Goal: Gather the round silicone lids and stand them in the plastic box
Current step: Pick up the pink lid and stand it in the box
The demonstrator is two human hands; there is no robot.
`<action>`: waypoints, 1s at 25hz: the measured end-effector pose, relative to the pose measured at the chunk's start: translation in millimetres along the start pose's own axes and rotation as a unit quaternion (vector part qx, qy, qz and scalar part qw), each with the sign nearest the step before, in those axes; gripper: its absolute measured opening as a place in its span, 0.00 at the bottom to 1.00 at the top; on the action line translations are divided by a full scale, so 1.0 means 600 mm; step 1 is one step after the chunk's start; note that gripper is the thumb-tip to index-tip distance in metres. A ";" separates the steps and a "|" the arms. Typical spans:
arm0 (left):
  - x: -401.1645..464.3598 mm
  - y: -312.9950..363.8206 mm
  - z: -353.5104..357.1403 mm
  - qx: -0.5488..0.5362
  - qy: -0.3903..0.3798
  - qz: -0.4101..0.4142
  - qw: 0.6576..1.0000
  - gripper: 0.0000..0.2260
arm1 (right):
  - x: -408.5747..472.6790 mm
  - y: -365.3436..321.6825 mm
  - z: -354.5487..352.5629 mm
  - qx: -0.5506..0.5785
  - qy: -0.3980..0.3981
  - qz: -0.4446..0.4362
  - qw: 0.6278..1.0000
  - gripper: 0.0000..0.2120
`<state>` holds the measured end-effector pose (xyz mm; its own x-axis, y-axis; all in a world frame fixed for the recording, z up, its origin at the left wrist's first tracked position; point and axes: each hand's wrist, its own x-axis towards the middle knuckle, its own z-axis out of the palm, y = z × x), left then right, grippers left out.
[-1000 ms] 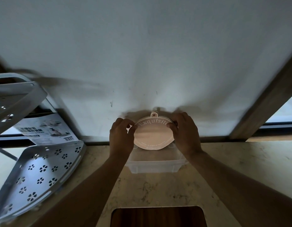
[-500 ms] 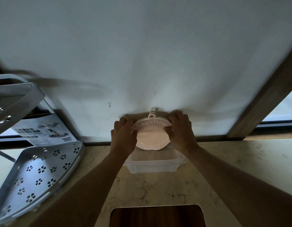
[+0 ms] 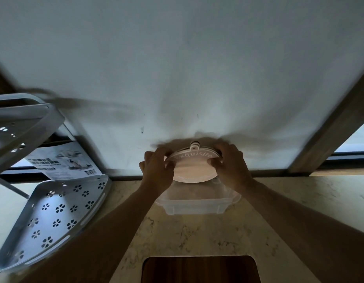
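Note:
A stack of round pale pink silicone lids (image 3: 194,169) with raised lettering and a small tab on top is held on edge between both hands. My left hand (image 3: 156,170) grips the stack's left rim and my right hand (image 3: 231,167) grips its right rim. The lids hover over the far part of a clear plastic box (image 3: 197,205) that sits on the marbled counter against the wall. The stack's lower edge hangs at about the level of the box's rim; whether it touches the box I cannot tell.
A grey perforated metal corner shelf (image 3: 54,213) stands at the left, with a printed cardboard sheet (image 3: 62,162) behind it. A dark wooden board (image 3: 199,269) lies at the counter's near edge. A wooden window frame (image 3: 336,127) rises at the right.
Both hands have tilted the stack of lids back toward the wall and shifted their grip a little higher on the rims. The box has stayed put.

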<state>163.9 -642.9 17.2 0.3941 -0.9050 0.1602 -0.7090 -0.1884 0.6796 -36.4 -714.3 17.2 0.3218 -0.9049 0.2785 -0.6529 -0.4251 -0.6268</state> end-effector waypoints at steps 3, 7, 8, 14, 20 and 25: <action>0.017 0.007 -0.021 -0.013 -0.051 -0.016 0.998 0.10 | 0.015 0.001 -0.020 0.076 -0.014 0.052 0.996 0.13; 0.027 0.002 -0.048 -0.024 -0.052 0.024 0.998 0.10 | 0.031 -0.001 -0.049 0.072 -0.041 0.027 0.996 0.16; 0.027 -0.001 -0.050 -0.029 -0.039 0.037 0.998 0.10 | 0.034 -0.004 -0.054 0.067 -0.038 0.012 0.997 0.15; 0.043 -0.024 -0.034 0.086 -0.037 0.114 0.989 0.09 | 0.033 0.007 -0.038 -0.013 -0.055 -0.033 0.998 0.11; 0.034 -0.039 -0.006 0.129 -0.015 0.135 0.982 0.08 | 0.028 0.024 -0.019 -0.063 -0.056 -0.078 0.993 0.11; 0.037 -0.045 -0.009 0.144 -0.023 0.160 0.976 0.10 | 0.025 0.025 -0.027 -0.045 -0.045 -0.105 0.992 0.11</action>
<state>194.7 -655.9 6.2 0.1037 -0.9502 0.2938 -0.9290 0.0130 0.3699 -52.8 -734.5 23.5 0.5142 -0.7929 0.3270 -0.6221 -0.6072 -0.4942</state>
